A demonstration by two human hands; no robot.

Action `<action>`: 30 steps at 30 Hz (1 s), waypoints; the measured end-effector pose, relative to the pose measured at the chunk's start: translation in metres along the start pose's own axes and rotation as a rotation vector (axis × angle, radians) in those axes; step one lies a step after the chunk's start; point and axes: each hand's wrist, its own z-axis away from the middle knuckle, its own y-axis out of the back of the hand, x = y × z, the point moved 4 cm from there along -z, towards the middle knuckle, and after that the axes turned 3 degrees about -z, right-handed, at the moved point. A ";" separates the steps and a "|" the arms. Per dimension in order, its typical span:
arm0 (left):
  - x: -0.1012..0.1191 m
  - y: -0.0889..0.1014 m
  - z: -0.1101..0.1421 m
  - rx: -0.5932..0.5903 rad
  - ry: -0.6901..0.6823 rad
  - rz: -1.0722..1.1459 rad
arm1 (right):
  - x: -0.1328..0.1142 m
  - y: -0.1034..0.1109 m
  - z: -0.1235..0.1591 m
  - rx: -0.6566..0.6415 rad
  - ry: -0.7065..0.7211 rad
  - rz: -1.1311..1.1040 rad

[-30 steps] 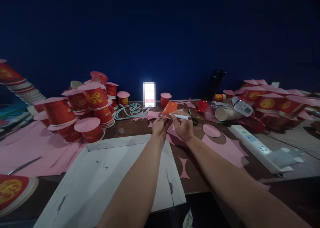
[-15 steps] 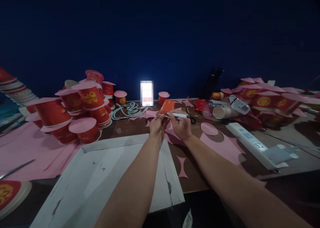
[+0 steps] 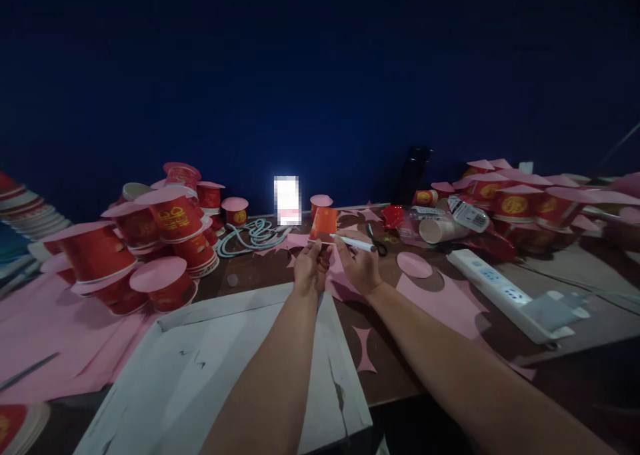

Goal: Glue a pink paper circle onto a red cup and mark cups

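Observation:
At the middle of the table my left hand (image 3: 311, 268) is closed on the near end of a red paper cup (image 3: 325, 222), which is tilted with its side up. My right hand (image 3: 361, 267) grips a white pen (image 3: 358, 243) between thumb and fingers, its tip pointing left close to the cup's near edge. Whether the tip touches the cup I cannot tell. Pink paper scraps (image 3: 343, 278) lie beneath and around both hands. Just right of the pen lie dark-handled scissors (image 3: 379, 243). A pink paper disc (image 3: 414, 264) rests beyond my right wrist.
Red cups topped with pink discs (image 3: 159, 274) are stacked at left, more (image 3: 515, 205) at right. A white cardboard tray (image 3: 200, 348) lies under my left forearm. A power strip (image 3: 495, 295), clear plastic packaging (image 3: 467, 214), coiled cable (image 3: 250, 238) and a lit, blurred screen (image 3: 287, 200) surround the work.
The red cup has turned more upright in my left hand and shows more of its side. My right hand and the pen have drawn slightly away to the right. The whole view has shifted a little.

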 end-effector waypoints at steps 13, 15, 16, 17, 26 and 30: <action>-0.004 0.002 -0.005 0.017 -0.035 -0.007 | 0.003 -0.005 0.005 -0.018 0.054 0.095; -0.003 0.003 -0.005 0.027 -0.037 -0.005 | 0.004 -0.006 0.006 -0.038 0.052 0.087; -0.003 0.003 -0.004 0.032 -0.039 -0.003 | 0.005 -0.007 0.006 -0.051 0.052 0.082; -0.002 0.002 -0.004 0.036 -0.040 -0.002 | 0.006 -0.007 0.006 -0.059 0.049 0.080; 0.000 -0.001 0.002 0.049 -0.054 -0.018 | 0.005 -0.008 0.004 -0.059 0.058 0.102; -0.001 -0.002 0.004 0.055 -0.071 -0.030 | 0.000 -0.008 0.004 -0.076 0.067 0.111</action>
